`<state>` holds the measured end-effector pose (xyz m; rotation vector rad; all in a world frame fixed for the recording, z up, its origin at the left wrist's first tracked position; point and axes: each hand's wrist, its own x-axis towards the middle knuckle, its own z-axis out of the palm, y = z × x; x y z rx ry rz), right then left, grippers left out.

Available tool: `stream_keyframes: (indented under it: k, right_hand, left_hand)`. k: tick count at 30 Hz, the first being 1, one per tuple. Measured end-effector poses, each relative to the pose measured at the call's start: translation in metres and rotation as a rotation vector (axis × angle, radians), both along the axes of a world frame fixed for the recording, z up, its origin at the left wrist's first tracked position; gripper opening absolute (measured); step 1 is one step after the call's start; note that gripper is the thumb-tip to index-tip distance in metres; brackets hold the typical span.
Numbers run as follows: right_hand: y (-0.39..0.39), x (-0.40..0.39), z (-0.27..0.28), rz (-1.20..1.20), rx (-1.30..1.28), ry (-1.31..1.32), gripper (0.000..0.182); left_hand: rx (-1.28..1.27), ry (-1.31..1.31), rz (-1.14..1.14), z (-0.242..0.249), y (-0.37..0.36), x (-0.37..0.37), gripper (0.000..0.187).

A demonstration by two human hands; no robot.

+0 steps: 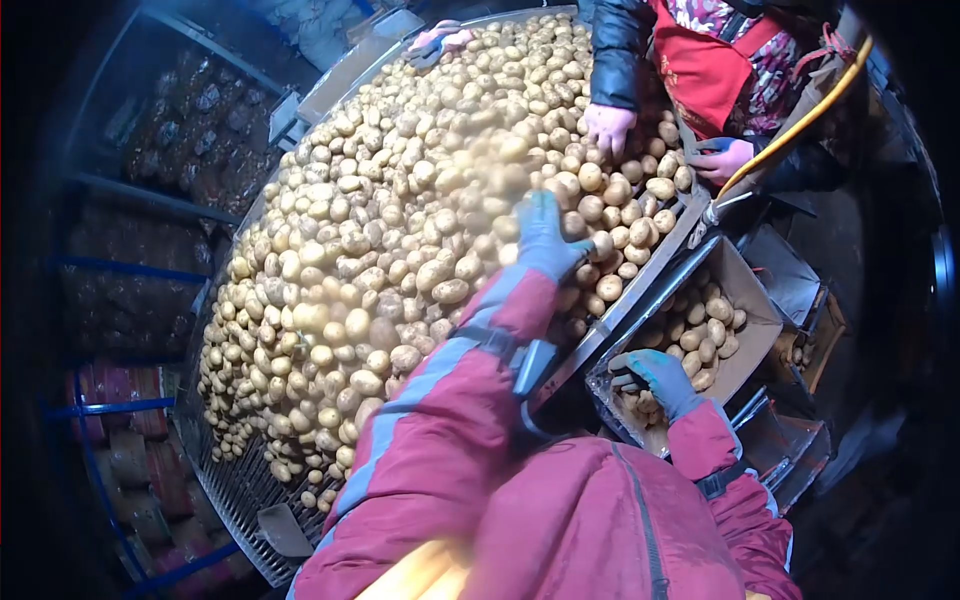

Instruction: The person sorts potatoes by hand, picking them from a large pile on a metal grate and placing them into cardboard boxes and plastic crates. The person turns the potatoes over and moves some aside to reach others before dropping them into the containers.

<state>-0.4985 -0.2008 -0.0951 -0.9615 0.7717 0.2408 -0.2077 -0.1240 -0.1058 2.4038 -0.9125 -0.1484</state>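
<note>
A big heap of potatoes [400,230] covers the slatted sorting table [258,500]. My left hand [545,238], in a blue-green glove, lies over the potatoes near the table's right side, its fingers stretched forward and thumb apart. My right hand [660,380], in a similar glove, is low over the near end of a metal bin [755,335] beside the table. Its fingers curl downward next to the potatoes [705,335] in that bin; what they hold, if anything, I cannot tell.
Across the table a person in a red apron [705,75] has a pink-gloved hand [609,127] on the potatoes. Another pink glove [440,40] shows at the far edge. A yellow hose [800,120] hangs at right; more bins [785,440] stand beside mine. Blue bars [120,408] run along the left.
</note>
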Motion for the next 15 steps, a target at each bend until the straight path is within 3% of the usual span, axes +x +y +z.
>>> stream_keyframes:
  k: [3,4,5,6,7,10,12,15]
  right_hand:
    - [0.009,0.01,-0.002,0.024,-0.022,0.009,0.028]
    - [0.011,0.009,-0.001,0.026,-0.027,0.006,0.028]
    - [0.013,0.007,-0.005,0.006,-0.011,-0.004,0.028]
    - [0.015,0.005,-0.01,0.006,-0.008,-0.023,0.027]
    - [0.016,0.003,-0.016,0.005,-0.007,-0.043,0.027]
    - [0.023,0.004,-0.021,-0.002,0.024,-0.041,0.025]
    - [0.027,0.01,-0.021,0.017,0.021,-0.027,0.024]
    - [0.031,0.02,-0.017,0.07,-0.007,-0.043,0.024]
  left_hand:
    - [-0.082,-0.029,-0.112,0.021,0.07,0.016,0.084]
    - [-0.148,-0.051,-0.004,0.055,0.089,0.015,0.063]
    - [-0.201,-0.028,-0.017,0.08,0.115,0.02,0.054]
    - [-0.131,-0.178,0.114,0.066,0.144,0.033,0.052]
    - [0.015,-0.195,0.152,0.041,0.182,0.062,0.054]
    - [0.274,-0.179,0.186,0.032,0.207,0.058,0.058]
    - [0.281,0.024,0.215,0.021,0.189,0.048,0.062]
    - [0.187,0.112,0.263,-0.014,0.167,0.02,0.066]
